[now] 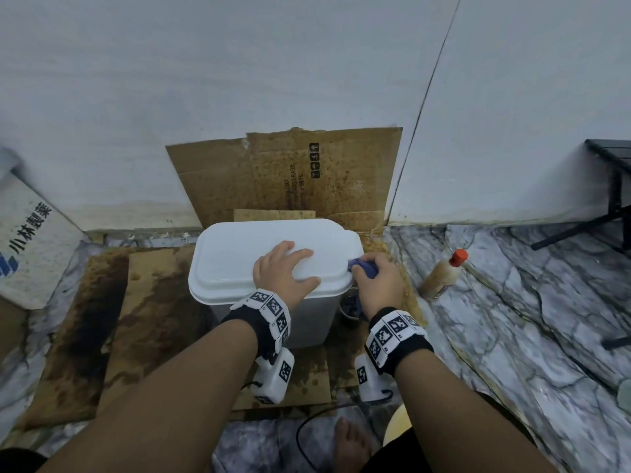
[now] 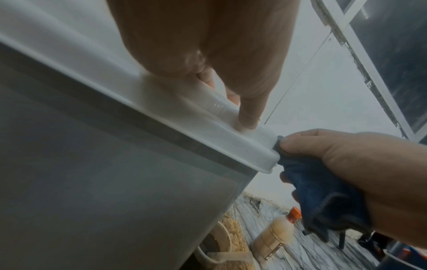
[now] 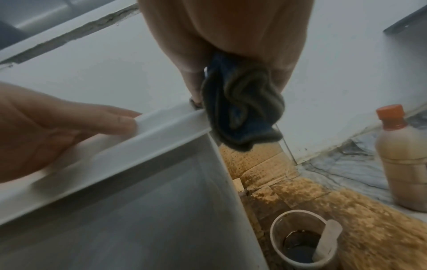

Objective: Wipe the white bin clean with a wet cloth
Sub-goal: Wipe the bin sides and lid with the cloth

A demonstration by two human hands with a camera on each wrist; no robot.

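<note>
A white bin with its lid on stands on stained cardboard on the floor. My left hand lies flat on the lid near its front right part, fingers spread and straight; in the left wrist view the fingers press the lid's edge. My right hand grips a bunched dark blue cloth against the lid's right front corner. The cloth hangs below that hand beside the bin's rim. The same cloth touches the lid corner in the left wrist view.
A bottle with an orange cap and tan liquid stands on the marble floor right of the bin. A small cup with dark liquid and a scoop sits at the bin's right foot. Cardboard leans on the wall behind. A white box sits left, black furniture legs right.
</note>
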